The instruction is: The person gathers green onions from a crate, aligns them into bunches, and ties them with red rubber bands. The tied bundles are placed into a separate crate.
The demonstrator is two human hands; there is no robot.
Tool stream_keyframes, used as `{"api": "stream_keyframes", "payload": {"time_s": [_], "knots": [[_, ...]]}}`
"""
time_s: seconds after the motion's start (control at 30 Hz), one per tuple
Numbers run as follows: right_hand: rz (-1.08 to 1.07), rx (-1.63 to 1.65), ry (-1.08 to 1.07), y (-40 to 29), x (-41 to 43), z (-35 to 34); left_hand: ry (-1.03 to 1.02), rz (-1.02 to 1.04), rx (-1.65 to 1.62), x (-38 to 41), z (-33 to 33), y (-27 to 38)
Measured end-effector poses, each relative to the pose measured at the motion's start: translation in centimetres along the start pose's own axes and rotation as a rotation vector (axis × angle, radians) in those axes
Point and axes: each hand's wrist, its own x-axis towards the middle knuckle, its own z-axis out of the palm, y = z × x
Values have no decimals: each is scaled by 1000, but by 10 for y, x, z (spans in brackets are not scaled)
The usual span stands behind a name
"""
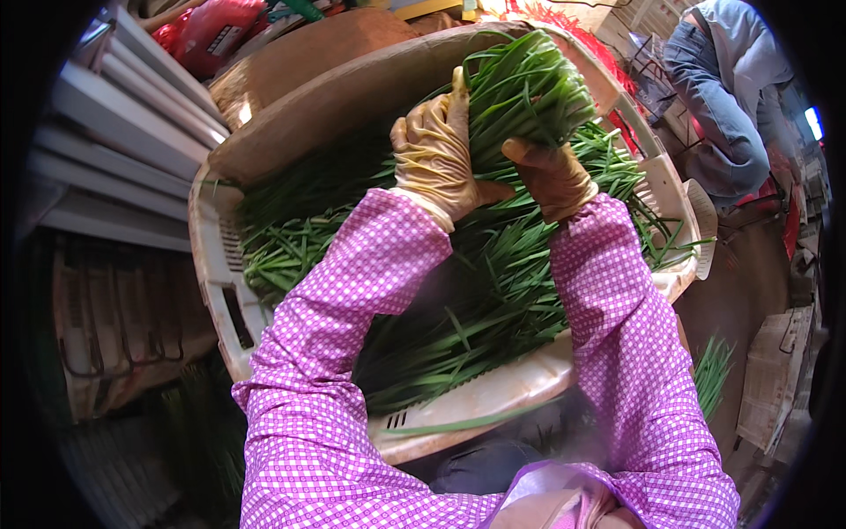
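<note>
My left hand (439,152), in a yellowish rubber glove, presses against the left side of a thick bundle of long green leafy stalks (529,92). My right hand (552,172), gloved alike, is at the bundle's lower right, its fingers partly hidden. Between them the hands hold the bundle up over the far side of a large white plastic crate (215,284). More loose green stalks (522,264) lie in the crate beneath my forearms, with cut ends showing at its left and right sides.
White panels or boards (132,119) stand at the left. A red plastic bag (221,40) lies at the top left, and red strands (568,26) beyond the crate. Another person in jeans (710,112) is at the upper right. A pale crate (773,377) and green leaves (712,377) are at lower right.
</note>
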Motion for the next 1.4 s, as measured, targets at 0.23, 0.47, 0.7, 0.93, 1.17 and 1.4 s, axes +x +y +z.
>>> {"api": "stream_keyframes", "payload": {"time_s": [0.23,0.47,0.7,0.93,1.17,1.4], "knots": [[-255,112,-67,-64,-76,94,559,112,45,-42,-61,65],[-322,-257,-248,-207,-152,247,599,335,-1224,-69,-191,154],[-685,-1068,-113,-369,-280,218,77,392,-2054,-124,-255,277],[434,-357,55,-275,-369,140,-408,-73,-2647,-230,-121,349],[976,-441,322,-197,-450,79,-597,-1429,-2747,-336,-28,400],[1670,-1139,109,-124,-430,62,-915,-2074,-2546,-411,26,374]]}}
